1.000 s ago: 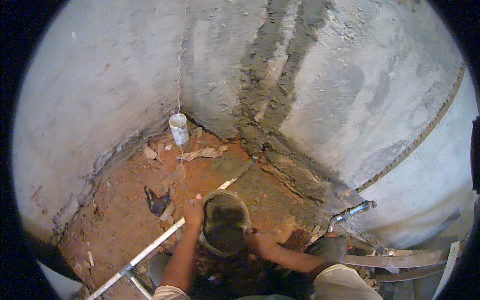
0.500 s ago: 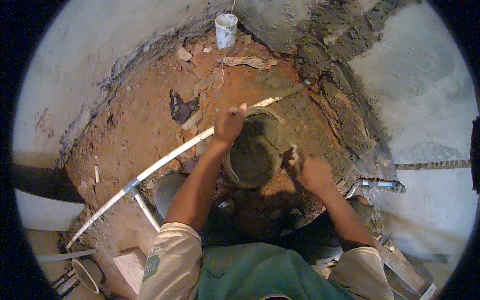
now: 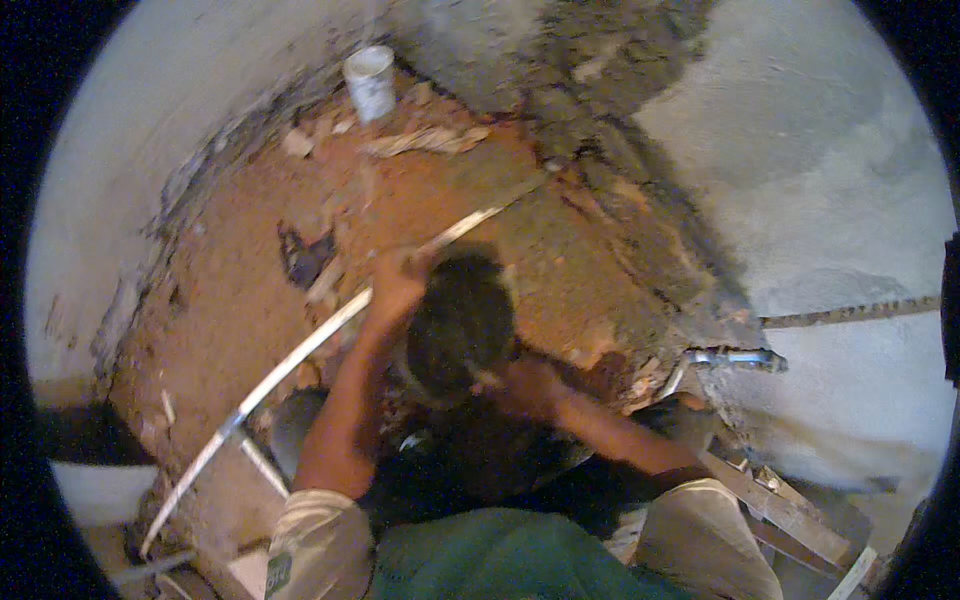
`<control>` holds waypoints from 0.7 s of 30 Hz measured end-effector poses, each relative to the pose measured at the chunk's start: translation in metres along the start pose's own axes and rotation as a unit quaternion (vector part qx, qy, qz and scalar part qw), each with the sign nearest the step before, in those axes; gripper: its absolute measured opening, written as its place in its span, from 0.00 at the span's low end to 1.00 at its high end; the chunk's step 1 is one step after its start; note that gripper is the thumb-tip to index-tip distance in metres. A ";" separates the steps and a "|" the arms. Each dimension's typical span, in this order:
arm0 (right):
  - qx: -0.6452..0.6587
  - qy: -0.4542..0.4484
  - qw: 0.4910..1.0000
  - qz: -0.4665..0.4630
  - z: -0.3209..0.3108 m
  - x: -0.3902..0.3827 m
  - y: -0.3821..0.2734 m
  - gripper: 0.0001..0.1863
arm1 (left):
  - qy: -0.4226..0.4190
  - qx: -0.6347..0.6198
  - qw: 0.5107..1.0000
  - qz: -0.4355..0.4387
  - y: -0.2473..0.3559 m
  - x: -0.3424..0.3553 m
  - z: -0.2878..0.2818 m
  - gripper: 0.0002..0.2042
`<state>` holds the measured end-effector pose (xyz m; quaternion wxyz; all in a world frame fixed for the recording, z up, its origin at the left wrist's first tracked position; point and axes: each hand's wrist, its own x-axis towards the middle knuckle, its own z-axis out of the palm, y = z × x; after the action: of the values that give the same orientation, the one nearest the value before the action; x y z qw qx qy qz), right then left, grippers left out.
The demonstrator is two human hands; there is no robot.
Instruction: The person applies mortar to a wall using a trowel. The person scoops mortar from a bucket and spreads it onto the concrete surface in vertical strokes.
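Reddish earth (image 3: 220, 300) backs the bucket (image 3: 426, 376), left grip (image 3: 397, 287) clamped on it, blurred right grip (image 3: 527, 388) unclear.

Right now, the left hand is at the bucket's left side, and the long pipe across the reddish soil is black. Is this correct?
Not quite: the head view shows the long pipe is white, not black. The left hand is at the left side of the bucket.

Red dirt flr (image 3: 220, 285), wht tub (image 3: 373, 97), dk scrap (image 3: 308, 260)
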<state>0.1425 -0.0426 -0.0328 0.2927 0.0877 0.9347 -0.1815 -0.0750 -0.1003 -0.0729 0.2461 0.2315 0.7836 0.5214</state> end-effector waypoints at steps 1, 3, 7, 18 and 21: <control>0.074 0.070 0.994 0.032 0.007 -0.006 0.005 0.19 | -0.004 0.102 0.995 -0.019 0.025 -0.002 -0.002 0.19; 0.192 0.135 0.971 0.040 0.015 -0.017 0.015 0.20 | 0.001 0.070 0.998 -0.003 0.038 -0.003 -0.006 0.20; 0.280 0.096 0.953 0.059 0.008 -0.038 0.032 0.23 | 0.063 0.043 0.997 -0.003 0.001 0.008 -0.005 0.21; 0.177 0.119 0.976 0.043 -0.097 -0.123 0.056 0.22 | 0.170 -0.192 0.962 -0.091 -0.040 -0.062 -0.048 0.14; 0.177 0.076 0.981 -0.019 -0.091 -0.128 0.077 0.22 | 0.216 -0.204 0.947 -0.123 -0.063 -0.081 -0.045 0.13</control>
<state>0.2203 0.0564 0.0887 0.1976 0.1336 0.9089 -0.3422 -0.0476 -0.2043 -0.1050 0.1749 -0.0398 0.7171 0.6735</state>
